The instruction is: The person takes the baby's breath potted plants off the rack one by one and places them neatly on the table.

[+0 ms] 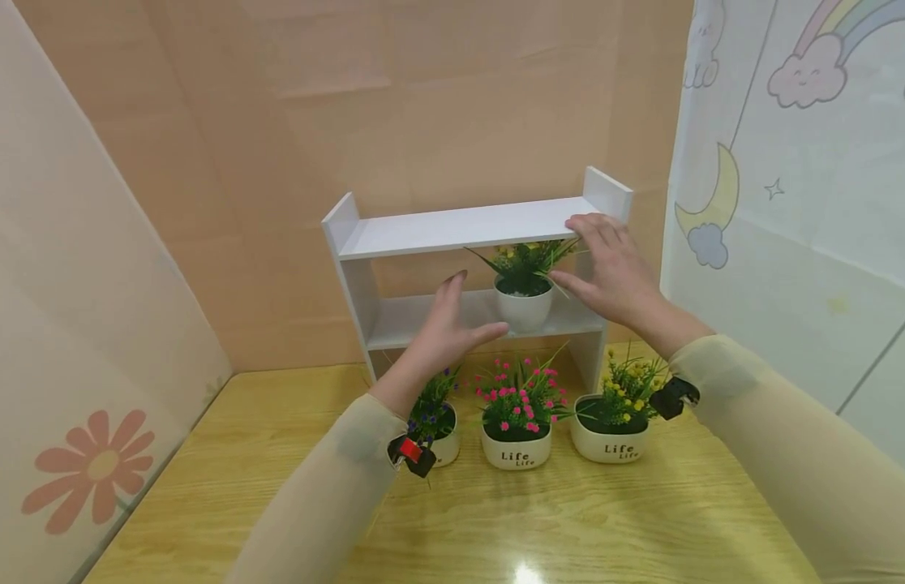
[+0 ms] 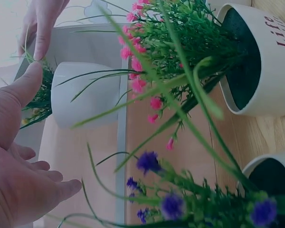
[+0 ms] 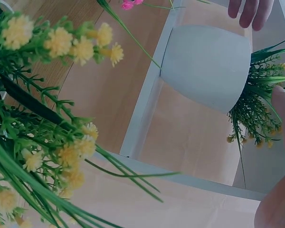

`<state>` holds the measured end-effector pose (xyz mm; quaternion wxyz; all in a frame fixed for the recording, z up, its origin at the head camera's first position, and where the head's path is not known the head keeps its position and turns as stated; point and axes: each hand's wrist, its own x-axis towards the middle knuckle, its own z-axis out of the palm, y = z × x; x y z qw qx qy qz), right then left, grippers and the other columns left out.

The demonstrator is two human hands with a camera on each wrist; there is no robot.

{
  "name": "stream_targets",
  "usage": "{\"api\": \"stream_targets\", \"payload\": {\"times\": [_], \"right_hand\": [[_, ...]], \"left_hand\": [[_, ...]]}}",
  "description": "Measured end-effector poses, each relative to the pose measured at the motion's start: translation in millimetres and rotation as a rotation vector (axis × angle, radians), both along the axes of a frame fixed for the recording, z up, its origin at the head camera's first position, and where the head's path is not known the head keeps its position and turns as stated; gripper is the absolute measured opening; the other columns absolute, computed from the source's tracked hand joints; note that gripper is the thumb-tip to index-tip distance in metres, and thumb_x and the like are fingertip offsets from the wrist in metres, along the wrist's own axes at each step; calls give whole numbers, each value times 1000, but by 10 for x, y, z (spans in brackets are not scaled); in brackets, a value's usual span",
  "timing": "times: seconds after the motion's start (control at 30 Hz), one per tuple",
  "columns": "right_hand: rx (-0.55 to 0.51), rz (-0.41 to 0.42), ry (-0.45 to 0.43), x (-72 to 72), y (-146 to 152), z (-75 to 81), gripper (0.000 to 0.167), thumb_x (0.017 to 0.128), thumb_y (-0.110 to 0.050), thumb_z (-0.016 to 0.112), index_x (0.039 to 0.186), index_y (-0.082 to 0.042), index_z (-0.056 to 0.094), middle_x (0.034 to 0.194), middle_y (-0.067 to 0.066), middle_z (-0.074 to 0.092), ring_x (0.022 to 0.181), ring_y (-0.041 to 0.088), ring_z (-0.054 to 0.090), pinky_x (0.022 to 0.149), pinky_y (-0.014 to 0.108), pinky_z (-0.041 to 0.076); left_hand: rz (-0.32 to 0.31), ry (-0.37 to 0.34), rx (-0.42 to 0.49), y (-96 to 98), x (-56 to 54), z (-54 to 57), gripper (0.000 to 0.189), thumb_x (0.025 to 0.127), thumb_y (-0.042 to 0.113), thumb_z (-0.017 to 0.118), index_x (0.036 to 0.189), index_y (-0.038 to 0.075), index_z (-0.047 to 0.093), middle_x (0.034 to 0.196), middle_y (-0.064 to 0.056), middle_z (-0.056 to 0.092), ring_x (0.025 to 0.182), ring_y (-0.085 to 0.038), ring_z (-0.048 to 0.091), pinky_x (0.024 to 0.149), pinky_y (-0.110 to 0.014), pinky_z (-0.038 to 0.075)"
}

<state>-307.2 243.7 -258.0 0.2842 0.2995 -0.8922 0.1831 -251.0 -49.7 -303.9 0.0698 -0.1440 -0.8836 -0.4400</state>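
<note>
A round white pot (image 1: 524, 310) with yellow flowers and long grassy leaves stands on the middle board of a white shelf (image 1: 467, 227). My left hand (image 1: 447, 324) is in front of the shelf, left of this pot, thumb and fingers spread apart and holding nothing. On the other side, my right hand (image 1: 615, 272) reaches up beside the top board's front edge, its thumb near the plant's leaves (image 3: 263, 102). Whether that thumb touches them I cannot tell. In the left wrist view, a gap separates the left fingers (image 2: 52, 178) from the white pot (image 2: 85, 95).
Three cream pots stand on the wooden table (image 1: 263, 454) before the shelf: purple flowers (image 1: 434, 405) at left, partly behind my left arm, pink flowers (image 1: 521, 397) centrally, yellow flowers (image 1: 631, 389) at right. Patterned sheets hang on both sides.
</note>
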Motion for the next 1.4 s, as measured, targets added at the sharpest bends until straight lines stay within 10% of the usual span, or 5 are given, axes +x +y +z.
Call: {"api": "stream_targets", "payload": {"times": [0.97, 1.4], "right_hand": [[2, 27, 59, 0, -4, -34, 80, 98, -25, 85, 162, 1, 43, 161, 26, 45, 154, 47, 34, 131, 61, 23], [0, 29, 55, 30, 7, -33, 81, 98, -24, 85, 162, 0, 43, 162, 25, 44, 155, 46, 32, 131, 60, 24]], "left_hand": [[-33, -26, 111, 427, -331, -35, 117, 96, 42, 89, 177, 12, 12, 179, -22, 18, 165, -38, 23, 128, -60, 36], [-22, -41, 164, 584, -387, -48, 108, 94, 39, 91, 174, 12, 23, 171, -23, 31, 150, -37, 46, 118, -54, 48]]}}
